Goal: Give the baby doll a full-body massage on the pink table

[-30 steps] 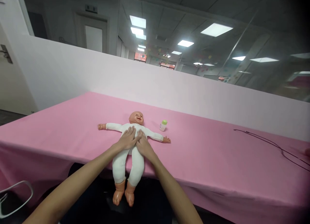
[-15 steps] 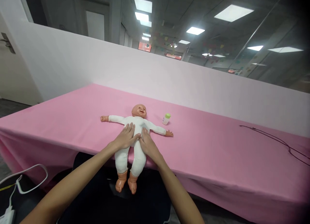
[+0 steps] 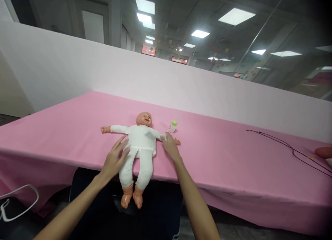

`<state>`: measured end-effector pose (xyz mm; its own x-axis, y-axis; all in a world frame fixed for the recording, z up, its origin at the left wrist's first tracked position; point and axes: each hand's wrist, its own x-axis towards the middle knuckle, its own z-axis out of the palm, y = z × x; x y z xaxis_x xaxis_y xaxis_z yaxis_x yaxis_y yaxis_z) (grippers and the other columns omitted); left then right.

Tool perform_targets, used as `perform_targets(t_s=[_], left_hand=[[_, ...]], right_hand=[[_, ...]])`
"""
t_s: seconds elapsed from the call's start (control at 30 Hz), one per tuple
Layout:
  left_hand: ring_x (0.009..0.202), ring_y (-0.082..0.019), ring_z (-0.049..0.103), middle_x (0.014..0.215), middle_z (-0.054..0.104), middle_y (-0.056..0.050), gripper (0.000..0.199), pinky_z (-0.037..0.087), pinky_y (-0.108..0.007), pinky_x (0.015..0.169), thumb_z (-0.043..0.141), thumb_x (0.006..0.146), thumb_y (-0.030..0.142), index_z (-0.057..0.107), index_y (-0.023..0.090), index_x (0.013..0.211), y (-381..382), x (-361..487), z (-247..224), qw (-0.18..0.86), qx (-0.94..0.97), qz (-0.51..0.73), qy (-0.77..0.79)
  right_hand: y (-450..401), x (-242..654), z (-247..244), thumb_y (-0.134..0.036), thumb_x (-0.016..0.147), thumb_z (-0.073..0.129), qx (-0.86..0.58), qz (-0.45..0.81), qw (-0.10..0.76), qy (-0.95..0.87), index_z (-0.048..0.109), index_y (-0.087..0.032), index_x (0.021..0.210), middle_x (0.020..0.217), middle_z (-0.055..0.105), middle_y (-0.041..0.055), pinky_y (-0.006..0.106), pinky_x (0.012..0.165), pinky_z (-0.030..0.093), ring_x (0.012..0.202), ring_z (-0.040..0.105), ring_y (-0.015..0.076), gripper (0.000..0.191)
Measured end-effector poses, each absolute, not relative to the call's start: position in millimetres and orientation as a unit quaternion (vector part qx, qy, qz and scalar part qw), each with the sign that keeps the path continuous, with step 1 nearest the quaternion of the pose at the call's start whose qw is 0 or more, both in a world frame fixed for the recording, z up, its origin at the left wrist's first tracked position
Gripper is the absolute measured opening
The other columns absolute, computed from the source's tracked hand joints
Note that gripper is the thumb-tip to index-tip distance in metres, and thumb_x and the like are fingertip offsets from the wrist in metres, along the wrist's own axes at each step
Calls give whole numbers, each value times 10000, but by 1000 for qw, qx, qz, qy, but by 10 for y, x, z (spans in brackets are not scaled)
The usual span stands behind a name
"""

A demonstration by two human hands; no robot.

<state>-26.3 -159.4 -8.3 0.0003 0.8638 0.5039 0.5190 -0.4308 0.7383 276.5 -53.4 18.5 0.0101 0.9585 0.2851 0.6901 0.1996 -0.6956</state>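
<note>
A baby doll (image 3: 141,136) in a white cloth suit lies on its back, arms spread, its bare feet sticking out past the table's front edge. Beside its hip on the left is my left hand (image 3: 115,158), fingers apart, the fingertips close to the suit. My right hand (image 3: 170,145) is at the doll's forearm on the right, with fingers slightly bent and a little blurred; whether they touch the sleeve I cannot tell. Just behind that hand stands a small white bottle (image 3: 172,127) with a green cap.
A pink cloth (image 3: 220,153) covers the table, and its front edge hangs down. Thin dark cables (image 3: 282,143) lie at the right, near a brownish object (image 3: 324,152) cut off by the frame. A white wall (image 3: 202,91) with glass above it closes off the back.
Both hands have come off the doll's torso and moved apart, the left to its hip, the right to its forearm. The view has shifted slightly to the right.
</note>
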Motion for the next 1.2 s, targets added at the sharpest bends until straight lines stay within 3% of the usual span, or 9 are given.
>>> perform_targets(t_s=[0.1, 0.27, 0.43, 0.57, 0.73, 0.83, 0.97, 1.07, 1.2], left_hand=[[1225, -240, 671, 1298, 691, -97, 266, 551, -392, 1062, 549, 1059, 262, 700, 254, 1278, -2212, -312, -286, 84, 676, 575, 453], [881, -205, 728, 1016, 726, -87, 306, 612, -300, 763, 589, 1010, 176, 679, 240, 1296, -2709, -332, -675, 20, 788, 511, 343], [873, -252, 751, 1031, 743, -137, 345, 645, -352, 737, 654, 1009, 401, 670, 198, 1288, -2710, -246, -966, -31, 837, 454, 303], [843, -198, 755, 975, 758, -83, 345, 632, -291, 737, 589, 1017, 124, 666, 253, 1327, -2674, -213, -1120, -41, 818, 477, 320], [1053, -232, 762, 1146, 754, -89, 563, 663, -317, 876, 549, 996, 47, 618, 328, 1479, -2782, -335, -996, 12, 788, 518, 333], [1064, -220, 758, 1207, 730, -71, 470, 667, -297, 891, 576, 998, 81, 711, 339, 1367, -2737, -404, -667, 83, 725, 575, 369], [923, -200, 741, 1014, 725, -50, 210, 653, -293, 803, 673, 983, 259, 819, 275, 1133, -2167, -383, -129, 156, 624, 640, 421], [974, -247, 733, 1063, 745, -81, 332, 653, -358, 802, 709, 924, 445, 814, 216, 1140, -1512, -296, 175, 270, 578, 633, 438], [1128, -321, 725, 1160, 795, -137, 457, 596, -434, 991, 739, 860, 555, 812, 154, 1065, -1093, -253, 365, 351, 539, 630, 436]], right_hand=[[-515, 3129, 206, -522, 980, 492, -678, 144, 392, -605, 543, -112, 1472, 1548, 537, 239, 557, 1227, 292, 1478, 431, 400, 642], [-500, 3396, 174, -530, 902, 621, -700, 175, 415, -555, 673, -178, 942, 1102, 725, 239, 520, 1049, 435, 1213, 594, 404, 358], [-548, 3330, 170, -590, 735, 804, -646, 248, 481, -538, 582, -229, 868, 829, 699, 57, 348, 711, 518, 806, 634, 248, 445], [-615, 3255, 226, -673, 723, 799, -586, 309, 541, -517, 596, -217, 834, 671, 608, -6, 287, 539, 432, 583, 516, 160, 511], [-632, 3171, 431, -712, 738, 763, -516, 330, 631, -476, 622, -210, 770, 684, 576, 10, 299, 561, 445, 601, 497, 148, 523], [-614, 2980, 586, -692, 734, 768, -486, 340, 655, -469, 672, -203, 795, 688, 577, 9, 295, 551, 424, 599, 480, 143, 503], [-655, 2471, 678, -608, 809, 745, -462, 352, 574, -577, 740, -184, 807, 631, 602, 4, 287, 531, 395, 562, 483, 147, 424], [-696, 2113, 640, -533, 836, 734, -449, 341, 514, -647, 687, -192, 641, 614, 619, 1, 277, 563, 400, 585, 503, 150, 395], [-625, 2115, 597, -531, 803, 765, -459, 340, 525, -631, 672, -191, 605, 574, 589, -11, 267, 551, 396, 576, 503, 146, 405]])
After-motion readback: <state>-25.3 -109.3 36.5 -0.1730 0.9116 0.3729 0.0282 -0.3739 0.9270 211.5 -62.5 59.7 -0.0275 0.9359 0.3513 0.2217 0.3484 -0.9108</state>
